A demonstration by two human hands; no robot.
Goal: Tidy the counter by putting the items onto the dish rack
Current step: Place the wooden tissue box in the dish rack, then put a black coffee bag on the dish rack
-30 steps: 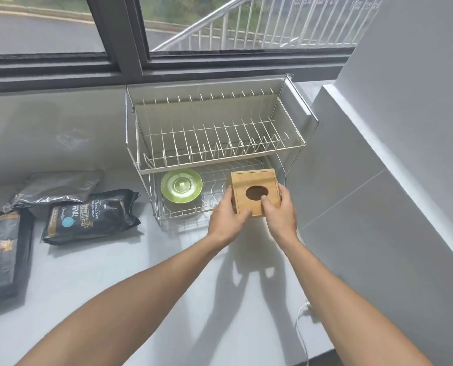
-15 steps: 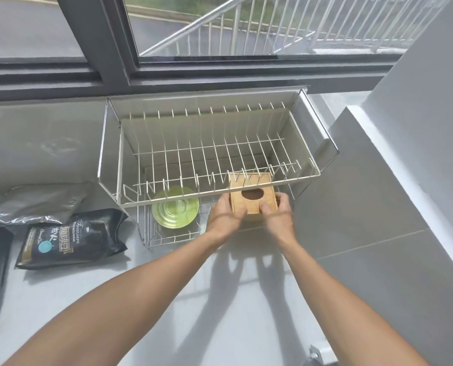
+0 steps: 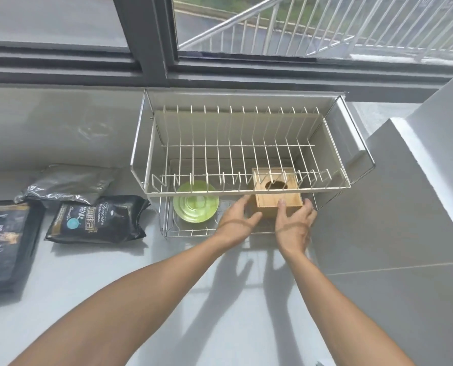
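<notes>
Lower shelf of the dish rack (image 3: 246, 192): I see a green plate (image 3: 195, 206) and, to its right, the wooden box (image 3: 278, 194) already resting there. My left hand (image 3: 237, 220) is spread and clear of the box; my right hand (image 3: 295, 220) is also spread, its fingertips (image 3: 281, 204) at the box's front face, gripping nothing. Three dark pouches (image 3: 96, 220) lie on the counter (image 3: 220, 299), which I judge are left to place.

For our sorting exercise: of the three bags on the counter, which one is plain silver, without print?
The silver foil bag, farthest back by the wall; the two black bags carry printed labels.
</notes>
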